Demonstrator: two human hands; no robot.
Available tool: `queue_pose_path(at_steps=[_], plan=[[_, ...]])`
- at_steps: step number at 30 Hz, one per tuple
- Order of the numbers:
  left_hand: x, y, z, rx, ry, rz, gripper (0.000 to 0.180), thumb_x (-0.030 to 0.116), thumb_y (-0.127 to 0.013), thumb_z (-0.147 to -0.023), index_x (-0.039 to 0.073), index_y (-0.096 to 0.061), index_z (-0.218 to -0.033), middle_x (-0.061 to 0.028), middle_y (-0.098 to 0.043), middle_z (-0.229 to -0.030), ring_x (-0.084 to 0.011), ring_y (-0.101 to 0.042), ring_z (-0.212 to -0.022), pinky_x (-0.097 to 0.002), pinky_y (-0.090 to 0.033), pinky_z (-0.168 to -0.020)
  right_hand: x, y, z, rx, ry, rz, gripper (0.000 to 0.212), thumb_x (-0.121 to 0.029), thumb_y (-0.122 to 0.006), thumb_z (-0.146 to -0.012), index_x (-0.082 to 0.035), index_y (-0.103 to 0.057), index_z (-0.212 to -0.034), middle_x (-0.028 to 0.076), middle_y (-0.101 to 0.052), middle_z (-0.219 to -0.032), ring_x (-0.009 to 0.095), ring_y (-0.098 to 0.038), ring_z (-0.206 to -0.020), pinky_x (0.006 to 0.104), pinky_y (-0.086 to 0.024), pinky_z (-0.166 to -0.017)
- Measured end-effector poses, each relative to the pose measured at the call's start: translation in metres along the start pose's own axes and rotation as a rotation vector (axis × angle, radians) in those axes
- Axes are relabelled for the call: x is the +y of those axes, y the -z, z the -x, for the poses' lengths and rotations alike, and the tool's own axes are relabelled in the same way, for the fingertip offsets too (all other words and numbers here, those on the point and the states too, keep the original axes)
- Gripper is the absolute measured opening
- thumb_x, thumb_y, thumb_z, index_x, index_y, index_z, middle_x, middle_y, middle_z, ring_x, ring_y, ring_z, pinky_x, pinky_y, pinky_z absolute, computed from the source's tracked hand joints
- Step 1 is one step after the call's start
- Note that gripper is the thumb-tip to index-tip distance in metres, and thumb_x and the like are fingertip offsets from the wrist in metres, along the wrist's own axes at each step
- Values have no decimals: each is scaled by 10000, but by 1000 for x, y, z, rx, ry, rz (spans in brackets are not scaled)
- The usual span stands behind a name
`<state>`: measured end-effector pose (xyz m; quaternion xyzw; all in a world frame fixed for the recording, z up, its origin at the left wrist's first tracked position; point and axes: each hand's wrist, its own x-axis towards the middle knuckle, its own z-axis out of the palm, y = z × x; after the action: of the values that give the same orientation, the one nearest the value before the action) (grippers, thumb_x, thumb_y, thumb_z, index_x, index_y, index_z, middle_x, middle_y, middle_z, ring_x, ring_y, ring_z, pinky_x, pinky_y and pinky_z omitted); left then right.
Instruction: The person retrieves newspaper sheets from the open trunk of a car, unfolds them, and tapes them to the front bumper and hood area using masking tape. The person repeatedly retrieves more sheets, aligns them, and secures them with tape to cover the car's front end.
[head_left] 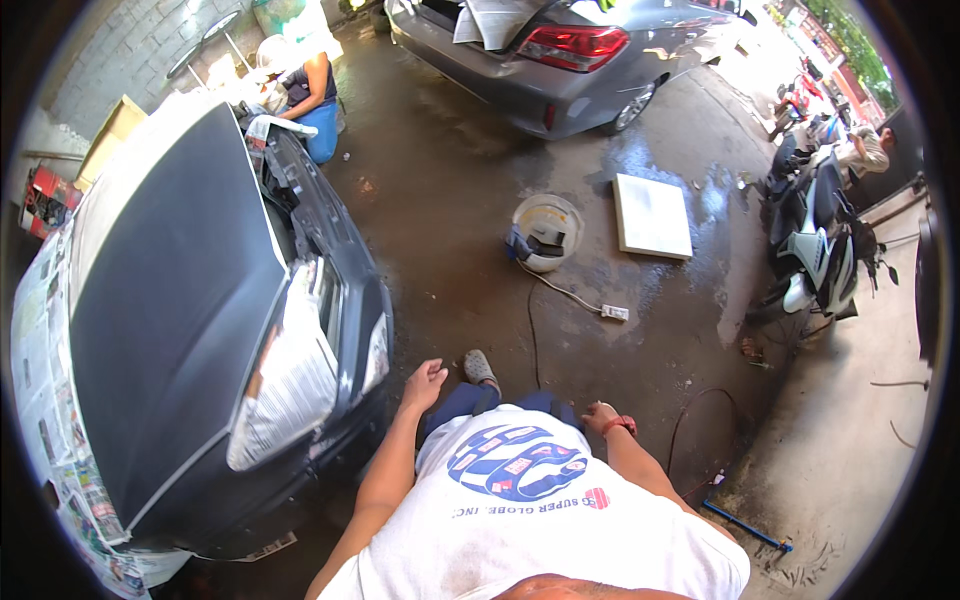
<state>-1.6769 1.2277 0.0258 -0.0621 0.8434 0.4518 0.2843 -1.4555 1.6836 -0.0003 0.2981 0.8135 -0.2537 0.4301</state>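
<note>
My left hand (427, 384) hangs beside my left hip with loosely bent fingers and nothing visible in it. Closest to it is the masked front of a dark, matte car, whose headlight area is covered with newspaper (290, 385). The wide hood (185, 300) of that car lies farther left. On my other side, my right hand (599, 416) is low by my right hip, a red band (622, 424) around its wrist. Its fingers show only small, slightly apart, and I see nothing held in them. Neither hand touches the car.
Ahead stand a white bucket (547, 232) with dark items on it, a white square panel (655, 216) and an extension socket (614, 313) with a cord. A grey sedan (520, 70) is beyond. Motorcycles (815, 235) line the right. Another person (312, 95) crouches at far left.
</note>
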Motion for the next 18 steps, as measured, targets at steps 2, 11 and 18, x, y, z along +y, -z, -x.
queue_pose_path(at_steps=[2, 11, 18], plan=[[51, 31, -41, -28, -34, -26, 473, 303, -734, -1072, 49, -674, -1467, -151, -761, -1407, -269, -752, -1263, -395, -576, -1094, -2, 8, -19, 78, 45, -123, 591, -339, -786, -985, 18, -701, -1448, 251, -712, -1455, 377, -706, -1333, 439, -548, -1146], [180, 107, -272, -22, -116, 131, 484, 296, -708, -1107, 3, -646, -1488, -174, -746, -1419, -253, -726, -1292, -385, -557, -1112, -69, 104, -157, 61, -180, -192, 601, -329, -791, -982, 25, -689, -1457, 238, -734, -1432, 383, -729, -1299, 439, -567, -1115], [226, 143, -404, 26, 70, 215, 472, 313, -724, -1106, 30, -667, -1479, -160, -757, -1387, -226, -723, -1275, -368, -552, -1102, -218, 316, -350, 238, -25, 18, 563, -458, -794, -932, -9, -795, -1271, 305, -765, -1261, 413, -731, -1255, 512, -582, -1060]])
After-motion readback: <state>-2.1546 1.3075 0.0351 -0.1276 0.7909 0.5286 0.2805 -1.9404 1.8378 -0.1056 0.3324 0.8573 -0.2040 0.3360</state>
